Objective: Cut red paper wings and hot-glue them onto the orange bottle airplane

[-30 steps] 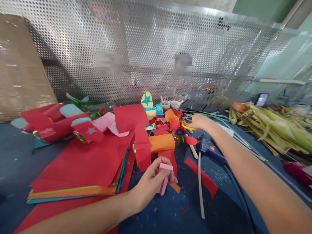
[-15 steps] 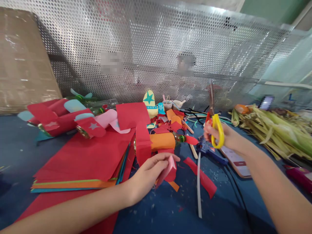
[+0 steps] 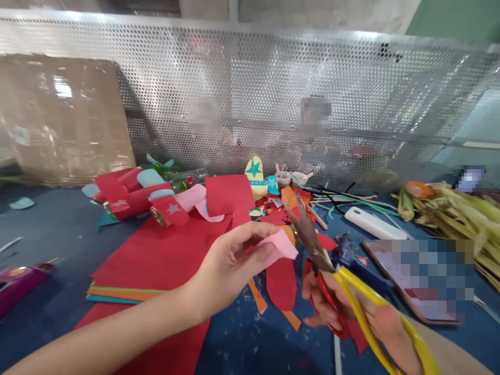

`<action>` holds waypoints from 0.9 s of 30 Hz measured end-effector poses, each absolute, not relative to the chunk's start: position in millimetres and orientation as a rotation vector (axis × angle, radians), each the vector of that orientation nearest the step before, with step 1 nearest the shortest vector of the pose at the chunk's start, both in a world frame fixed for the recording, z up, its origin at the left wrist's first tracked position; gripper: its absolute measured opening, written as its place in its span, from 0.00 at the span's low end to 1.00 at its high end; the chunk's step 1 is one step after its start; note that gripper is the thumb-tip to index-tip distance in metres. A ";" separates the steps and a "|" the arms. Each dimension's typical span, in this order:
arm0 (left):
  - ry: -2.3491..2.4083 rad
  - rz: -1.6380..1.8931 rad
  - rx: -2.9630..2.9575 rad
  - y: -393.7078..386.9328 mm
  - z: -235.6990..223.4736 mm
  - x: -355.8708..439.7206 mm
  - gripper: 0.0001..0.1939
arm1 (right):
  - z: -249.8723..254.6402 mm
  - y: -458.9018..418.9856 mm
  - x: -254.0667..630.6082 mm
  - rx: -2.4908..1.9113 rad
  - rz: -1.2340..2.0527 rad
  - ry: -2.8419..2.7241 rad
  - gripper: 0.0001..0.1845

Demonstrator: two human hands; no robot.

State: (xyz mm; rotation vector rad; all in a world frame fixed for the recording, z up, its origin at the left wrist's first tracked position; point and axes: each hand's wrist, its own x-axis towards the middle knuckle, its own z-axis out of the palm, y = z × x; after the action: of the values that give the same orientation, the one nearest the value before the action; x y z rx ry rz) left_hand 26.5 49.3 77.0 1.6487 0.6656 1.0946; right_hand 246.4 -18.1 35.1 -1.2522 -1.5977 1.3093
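My left hand [image 3: 230,265] pinches a small folded piece of pink paper [image 3: 284,242] between thumb and fingers. Just to its right, my right hand [image 3: 326,310] grips a pair of scissors [image 3: 314,247] with yellow and red handles. The scissors' blades are slightly parted and point up and away, close to the paper without visibly cutting it. Behind my left hand lies a bottle wrapped in orange paper, mostly hidden. A rounded red paper piece [image 3: 281,286] shows below the pink paper.
Coloured paper sheets [image 3: 164,255] are stacked at left. Behind them lie red paper-wrapped bottles [image 3: 133,195]. A blue glue gun [image 3: 369,276] and a phone [image 3: 437,308] lie at right, near corn husks [image 3: 457,224]. A perforated metal panel [image 3: 265,78] and cardboard box [image 3: 70,120] stand behind.
My right hand has brought the scissors down and left, toward the pink paper, and the blades have parted. My left hand has lifted the paper slightly. The camera view has shifted.
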 end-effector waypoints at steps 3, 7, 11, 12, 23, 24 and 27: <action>0.621 1.077 1.638 52.6 77.4 27.3 0.06 | 33.5 -10.2 242.3 -1.167 1.577 -1.456 0.30; 0.593 0.877 1.627 46.1 66.9 35.8 0.05 | 39.2 -16.3 232.6 -1.162 1.218 -1.402 0.20; 0.665 0.759 1.649 37.5 61.3 42.8 0.05 | 47.1 -25.6 224.6 -1.251 1.068 -1.404 0.13; 0.683 0.738 1.655 36.7 61.6 43.4 0.05 | 47.6 -26.1 223.8 -1.275 1.030 -1.442 0.12; 0.746 0.828 1.723 47.1 55.0 39.2 0.07 | 47.0 -18.3 221.5 -1.324 1.058 -1.425 0.13; 0.734 0.880 1.734 48.8 57.1 38.2 0.06 | 46.9 -19.1 222.7 -1.295 1.109 -1.415 0.14; 0.714 1.016 1.763 53.2 69.8 33.3 0.06 | 40.1 -20.9 227.9 -1.199 1.247 -1.377 0.22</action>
State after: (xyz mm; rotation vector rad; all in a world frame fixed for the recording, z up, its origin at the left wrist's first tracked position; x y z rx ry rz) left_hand 33.3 53.2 69.8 1.7627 0.7140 1.0160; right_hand 227.9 -20.9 40.1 -1.1988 -1.3768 1.2473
